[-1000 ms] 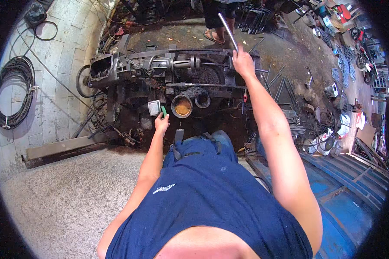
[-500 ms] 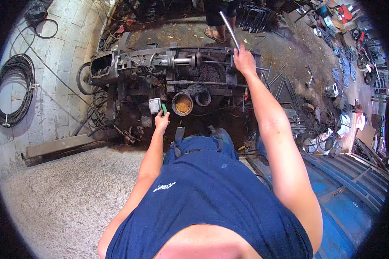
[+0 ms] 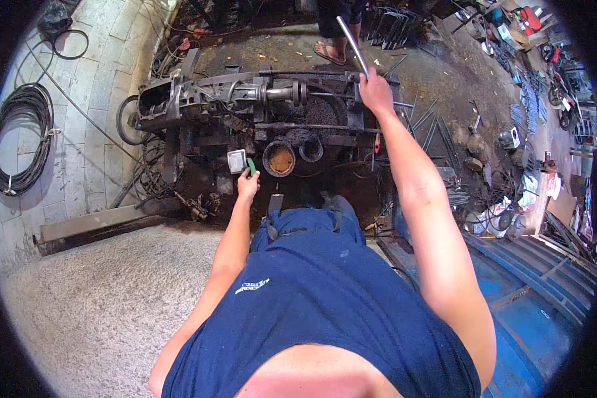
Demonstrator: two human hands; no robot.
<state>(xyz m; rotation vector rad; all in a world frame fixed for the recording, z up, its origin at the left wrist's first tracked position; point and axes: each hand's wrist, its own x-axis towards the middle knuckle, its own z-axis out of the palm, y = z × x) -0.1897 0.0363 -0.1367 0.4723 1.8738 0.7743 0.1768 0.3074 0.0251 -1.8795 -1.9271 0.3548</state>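
Observation:
My right hand (image 3: 376, 93) is wrapped around the lower end of a shiny metal rod (image 3: 351, 45), which slants up and to the left out of my fist. It is over the right end of a long, dark, greasy machine (image 3: 225, 93) with a shaft and flanges (image 3: 282, 93). My left hand (image 3: 248, 184) is closed on a small green handle (image 3: 251, 166) in front of the machine. Touching or just beside the handle is a square whitish box-like piece (image 3: 237, 161); whether they are joined I cannot tell. The fingers hide the handle's lower end.
Right of my left hand stand a round can (image 3: 278, 159) of orange-brown stuff and a smaller dark can (image 3: 311, 150). A black cable coil (image 3: 21, 138) lies at left. A person's sandalled foot (image 3: 331, 53) is beyond the machine. Metal rods (image 3: 438, 136) lie at right, near blue metal sheeting (image 3: 504, 292).
Both hands keep almost the same places and grips. The person's foot beyond the machine has barely shifted.

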